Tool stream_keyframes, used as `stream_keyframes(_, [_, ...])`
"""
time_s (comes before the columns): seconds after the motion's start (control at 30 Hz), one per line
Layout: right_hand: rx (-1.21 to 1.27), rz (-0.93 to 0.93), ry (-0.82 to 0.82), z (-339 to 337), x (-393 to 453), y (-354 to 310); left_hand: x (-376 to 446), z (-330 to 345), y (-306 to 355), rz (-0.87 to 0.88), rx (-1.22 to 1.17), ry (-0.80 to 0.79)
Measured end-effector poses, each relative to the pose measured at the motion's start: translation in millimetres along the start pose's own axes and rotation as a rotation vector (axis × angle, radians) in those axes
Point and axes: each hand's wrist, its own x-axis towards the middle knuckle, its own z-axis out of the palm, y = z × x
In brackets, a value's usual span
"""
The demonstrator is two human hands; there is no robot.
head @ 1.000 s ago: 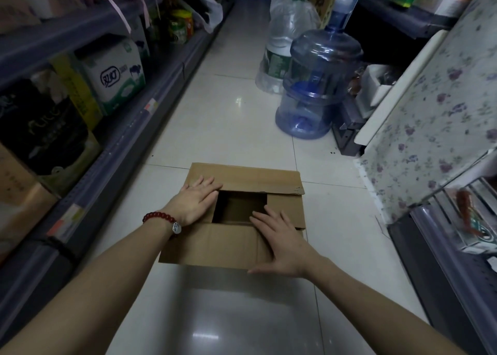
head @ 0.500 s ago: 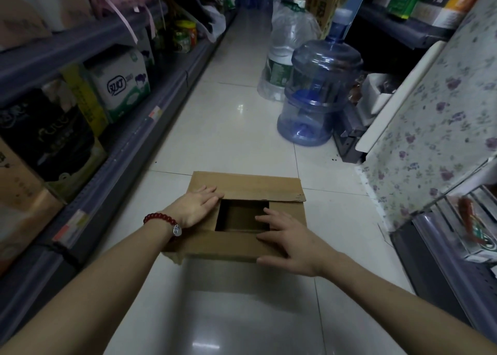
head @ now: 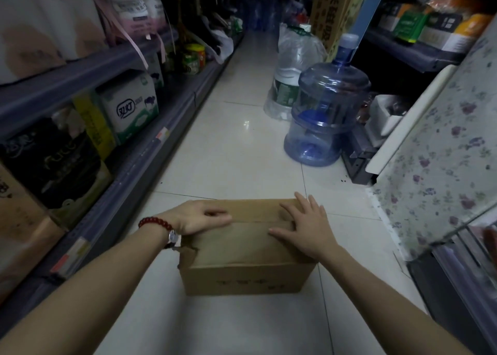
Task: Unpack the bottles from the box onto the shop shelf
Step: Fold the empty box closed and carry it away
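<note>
A brown cardboard box (head: pixel 247 271) stands on the tiled aisle floor in front of me, its top flaps now folded shut; its near left corner is torn. My left hand (head: pixel 200 217), with a red bead bracelet on the wrist, lies on the left part of the top with fingers partly curled. My right hand (head: pixel 306 227) rests flat with spread fingers on the right part of the top. No bottles from the box are visible. The shop shelf (head: pixel 150 153) runs along the left.
The left shelf holds tissue packs (head: pixel 129 109) and cartons. Two large water jugs (head: pixel 322 112) stand on the floor ahead to the right. A floral-covered panel (head: pixel 441 153) and a low dark shelf (head: pixel 462 279) line the right side.
The box top showed an open gap between the flaps; now the flaps are closed. Both hands moved onto the closed top, and the box front face has come into view.
</note>
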Motion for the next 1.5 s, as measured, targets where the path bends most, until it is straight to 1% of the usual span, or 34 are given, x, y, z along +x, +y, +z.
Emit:
stream_keyframes(0.07, [0.066, 0.128, -0.016, 13.6, 3.2, 2.1, 2.7, 9.3, -9.3, 0.096, 0.095, 0.084])
stream_keyframes(0.13, [0.19, 0.23, -0.08, 25.8, 2.5, 5.6, 4.8, 21.7, -17.7, 0.124, 0.093, 0.139])
stream_keyframes(0.2, [0.345, 0.266, -0.108, 32.4, 0.7, 7.5, 4.9, 34.7, -24.6, 0.119, 0.088, 0.226])
stream_keyframes(0.27, [0.402, 0.25, -0.098, 32.5, 0.0, 8.0, 5.4, 46.1, -32.0, 0.062, 0.103, 0.303])
stream_keyframes(0.3, [0.42, 0.24, -0.091, 30.5, -0.3, 9.1, 3.7, 50.7, -32.9, 0.006, 0.063, 0.305])
stream_keyframes(0.33, [0.45, 0.231, -0.09, 28.1, -0.1, 12.8, 3.8, 55.4, -34.8, -0.03, -0.032, 0.296])
stream_keyframes(0.4, [0.554, 0.223, -0.103, 24.4, -2.5, 25.1, 5.2, 61.5, -37.0, -0.048, -0.288, 0.243])
stream_keyframes(0.47, [0.692, 0.232, -0.141, 22.7, -9.3, 32.7, 2.1, 64.5, -35.4, -0.041, -0.444, 0.234])
stream_keyframes(0.5, [0.737, 0.239, -0.141, 23.9, -12.4, 33.8, 1.9, 64.8, -35.0, -0.043, -0.467, 0.258])
stream_keyframes(0.6, [0.811, 0.255, -0.062, 23.4, -18.3, 25.3, 6.0, 59.6, -36.7, -0.087, -0.447, 0.32])
stream_keyframes(0.7, [0.812, 0.272, 0.015, -3.9, -22.7, 11.2, -5.7, 32.6, -21.0, -0.085, -0.422, 0.328])
stream_keyframes(0.8, [0.829, 0.291, 0.051, -58.5, -30.1, -5.8, -26.5, -15.2, 6.5, -0.076, -0.414, 0.325])
stream_keyframes(0.93, [0.865, 0.331, 0.076, -151.5, -46.1, -31.0, -66.2, -94.8, 56.6, -0.06, -0.417, 0.29])
stream_keyframes(1.07, [0.884, 0.345, 0.076, -255.0, -69.2, -58.2, -120.0, -175.2, 116.6, -0.053, -0.43, 0.283])
stream_keyframes(1.27, [0.891, 0.382, 0.1, -423.9, -111.5, -105.3, -210.5, -300.7, 200.7, 0.044, -0.462, 0.252])
stream_keyframes(1.37, [0.879, 0.366, 0.132, -504.7, -129.9, -127.8, -254.4, -363.1, 239.8, 0.082, -0.455, 0.256])
stream_keyframes(1.5, [0.894, 0.336, 0.153, -596.0, -146.1, -155.5, -301.0, -435.4, 274.7, 0.126, -0.455, 0.263])
